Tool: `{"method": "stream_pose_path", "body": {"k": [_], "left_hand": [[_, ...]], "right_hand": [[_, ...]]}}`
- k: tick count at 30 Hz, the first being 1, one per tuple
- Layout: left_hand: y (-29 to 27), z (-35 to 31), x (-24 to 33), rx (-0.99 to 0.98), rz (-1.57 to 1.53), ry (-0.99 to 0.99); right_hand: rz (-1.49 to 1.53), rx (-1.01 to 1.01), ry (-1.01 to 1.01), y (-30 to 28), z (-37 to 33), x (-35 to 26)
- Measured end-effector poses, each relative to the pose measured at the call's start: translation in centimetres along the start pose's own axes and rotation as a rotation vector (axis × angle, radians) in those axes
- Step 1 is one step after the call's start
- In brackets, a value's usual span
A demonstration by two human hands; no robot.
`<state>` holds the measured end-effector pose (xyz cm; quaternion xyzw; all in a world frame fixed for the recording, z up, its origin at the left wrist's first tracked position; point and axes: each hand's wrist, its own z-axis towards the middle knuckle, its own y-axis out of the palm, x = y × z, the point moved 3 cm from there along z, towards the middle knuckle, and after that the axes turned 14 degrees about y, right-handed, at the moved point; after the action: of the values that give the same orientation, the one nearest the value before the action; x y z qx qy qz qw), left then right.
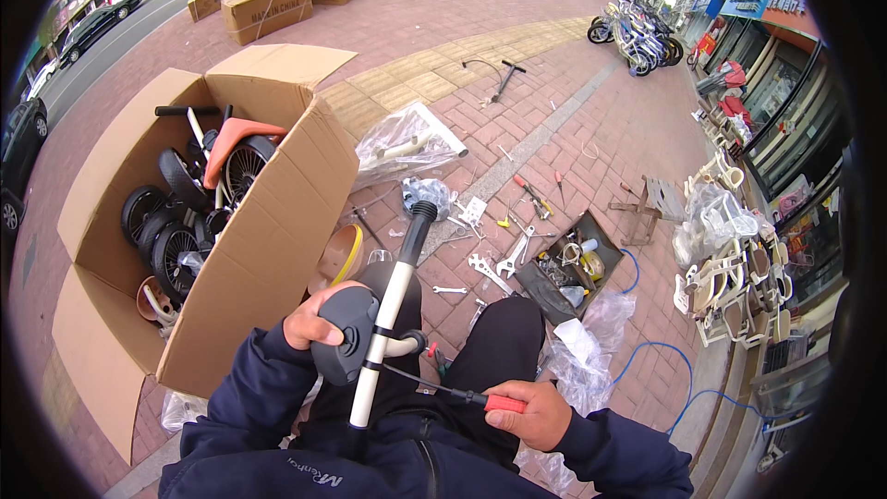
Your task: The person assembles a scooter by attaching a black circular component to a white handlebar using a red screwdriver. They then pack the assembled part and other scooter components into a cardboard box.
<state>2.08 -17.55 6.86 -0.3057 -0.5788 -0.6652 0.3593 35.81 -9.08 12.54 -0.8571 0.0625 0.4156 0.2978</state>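
My left hand [319, 319] grips a dark grey rounded plastic case [351, 337] set against a cream push-handle tube [397, 291]. The tube slants up from my lap and ends in a black ribbed grip [419, 233]. Black clamps ring it, and a short curved cream bar [403, 346] juts from its right side. My right hand [534, 414] is closed around the red handle of a screwdriver [502, 403]. Its long dark shaft points left, toward the lower clamp on the tube; whether the tip sits in a screw is too small to tell.
To the left stands an open cardboard box [254, 268] with wheels and frame parts inside. Wrenches [514, 254] lie on the brick pavement beside a toolbox [573, 263]. A blue hose [661, 346] runs along the right, near stacked cream seat parts [739, 277]. Farther off lies a hand pump [504, 81].
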Motion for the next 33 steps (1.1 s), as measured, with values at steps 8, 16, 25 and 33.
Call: {"method": "stream_pose_path", "body": {"k": [8, 16, 25, 33], "left_hand": [[-0.6, -0.3, -0.2, -0.013, 0.009, -0.046], [-0.5, -0.1, -0.2, -0.037, 0.01, -0.048], [0.5, 0.1, 0.6, 0.045, 0.059, -0.026], [0.4, 0.1, 0.3, -0.033, 0.018, -0.023]], "right_hand": [[-0.705, 0.428, -0.551, 0.5, -0.8, -0.5], [-0.805, 0.536, -0.691, 0.4, -1.1, -0.4], [-0.458, 0.403, -0.503, 0.7, -1.2, -1.1], [0.083, 0.042, -0.092, 0.7, 0.0, 0.6]]}}
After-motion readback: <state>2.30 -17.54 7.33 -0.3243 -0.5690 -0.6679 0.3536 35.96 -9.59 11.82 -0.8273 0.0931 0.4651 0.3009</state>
